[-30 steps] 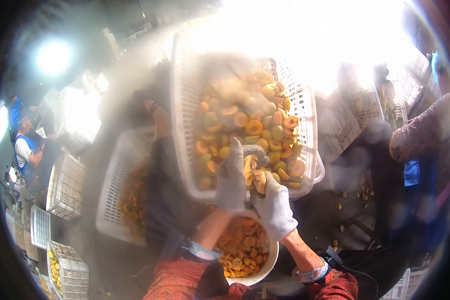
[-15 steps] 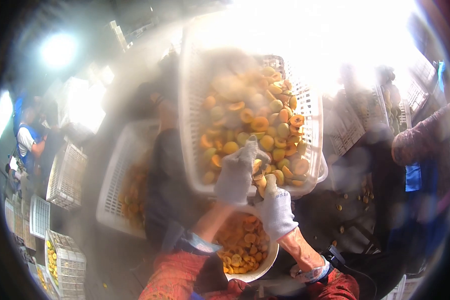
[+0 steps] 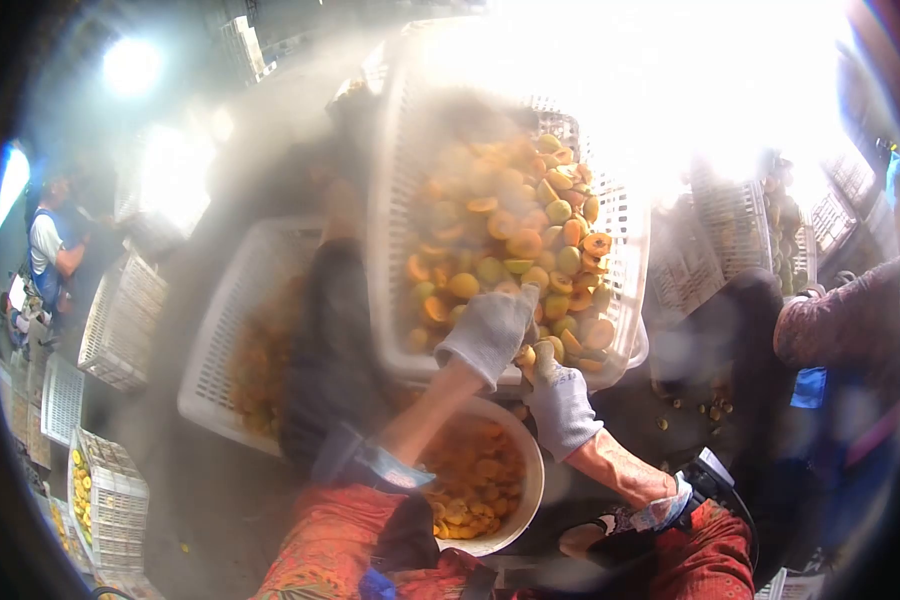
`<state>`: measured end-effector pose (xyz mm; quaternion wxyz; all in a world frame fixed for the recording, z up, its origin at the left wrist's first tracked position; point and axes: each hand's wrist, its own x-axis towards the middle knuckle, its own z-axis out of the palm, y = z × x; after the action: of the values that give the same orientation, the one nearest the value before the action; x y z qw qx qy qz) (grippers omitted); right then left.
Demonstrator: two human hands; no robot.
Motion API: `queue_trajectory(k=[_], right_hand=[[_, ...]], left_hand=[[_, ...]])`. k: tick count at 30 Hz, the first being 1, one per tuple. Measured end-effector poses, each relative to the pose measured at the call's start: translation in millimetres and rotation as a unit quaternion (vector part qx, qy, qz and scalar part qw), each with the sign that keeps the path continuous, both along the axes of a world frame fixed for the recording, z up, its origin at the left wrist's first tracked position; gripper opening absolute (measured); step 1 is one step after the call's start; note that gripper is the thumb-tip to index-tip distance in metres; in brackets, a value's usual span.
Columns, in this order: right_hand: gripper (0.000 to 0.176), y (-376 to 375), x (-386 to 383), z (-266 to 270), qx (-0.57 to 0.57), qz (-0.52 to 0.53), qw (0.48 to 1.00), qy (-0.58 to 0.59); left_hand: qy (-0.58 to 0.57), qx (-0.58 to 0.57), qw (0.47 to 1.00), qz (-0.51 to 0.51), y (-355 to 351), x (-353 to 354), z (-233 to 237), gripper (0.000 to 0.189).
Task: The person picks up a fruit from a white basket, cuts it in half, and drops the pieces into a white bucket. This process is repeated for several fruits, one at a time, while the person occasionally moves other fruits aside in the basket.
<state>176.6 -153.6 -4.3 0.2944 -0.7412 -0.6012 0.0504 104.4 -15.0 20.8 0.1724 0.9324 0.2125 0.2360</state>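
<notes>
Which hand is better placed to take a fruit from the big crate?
Probably the left: the left hand reaches over the fruit in the big crate, while the right hand sits lower, by the near edge.

Fruit pieces in crate (image 3: 388, 250), bucket (image 3: 533, 488) before it, another crate (image 3: 205, 330) left

The grey floor (image 3: 205, 500) carries a round tub (image 3: 540, 480) at six o'clock, a white crate (image 3: 210, 350) at nine, scattered fruit (image 3: 716, 411) near four and a yellow scrap (image 3: 184, 547) between seven and eight.
</notes>
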Motion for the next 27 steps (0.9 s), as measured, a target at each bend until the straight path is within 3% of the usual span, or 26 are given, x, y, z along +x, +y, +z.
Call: queue_trajectory(k=[3,5,6,7,8,9,11,14,17,19,21,23,24,26,27], right_hand=[[0.027,7,11,-25,0.008,-0.022,0.996,0.09],[0.028,6,3,-15,0.059,-0.006,0.996,0.064],[0.03,7,1,-10,0.11,0.011,0.993,0.038],[0.03,7,1,-10,0.116,0.005,0.993,0.039],[0.032,6,-1,-11,0.104,-0.014,0.994,0.039],[0.034,7,-2,-11,0.093,-0.031,0.994,0.038],[0.036,3,-2,0,0.056,-0.03,0.996,0.064],[0.038,2,-2,-2,0.063,-0.003,0.995,0.074],[0.037,7,-14,-18,0.046,-0.017,0.984,0.171],[0.036,8,-26,-21,0.067,-0.056,0.96,0.268],[0.029,8,-27,-27,0.114,-0.029,0.958,0.263],[0.021,0,-28,-3,0.026,0.007,0.915,0.404],[0.021,-5,-27,17,0.029,0.007,0.915,0.402],[0.013,-13,-25,57,-0.083,0.037,0.797,0.597],[0.013,-15,-22,62,-0.082,0.037,0.798,0.596]], left_hand=[[0.034,0.021,0.999,0.02,0,8,-11,0.021],[-0.064,-0.228,0.97,0.046,2,13,-12,0.024],[-0.062,-0.222,0.972,0.04,0,17,-11,0.024],[-0.216,-0.412,0.885,0.028,-10,18,-2,0.03],[-0.354,-0.575,0.737,0.018,-16,16,5,0.037],[-0.352,-0.572,0.74,0.016,-18,15,10,0.037],[-0.412,-0.674,0.608,0.076,-22,12,15,0.027],[-0.415,-0.689,0.589,0.081,-28,7,25,0.025],[-0.438,-0.697,0.562,0.078,-30,3,28,0.027],[-0.438,-0.689,0.574,0.059,-30,-1,26,0.027],[-0.435,-0.685,0.583,0.041,-29,-3,23,0.027],[-0.456,-0.647,0.61,-0.038,-28,-1,22,0.048],[-0.456,-0.646,0.61,-0.041,-30,-2,26,0.048],[-0.468,-0.59,0.656,-0.04,-38,-6,46,0.05],[-0.468,-0.59,0.656,-0.041,-40,-8,50,0.05]])
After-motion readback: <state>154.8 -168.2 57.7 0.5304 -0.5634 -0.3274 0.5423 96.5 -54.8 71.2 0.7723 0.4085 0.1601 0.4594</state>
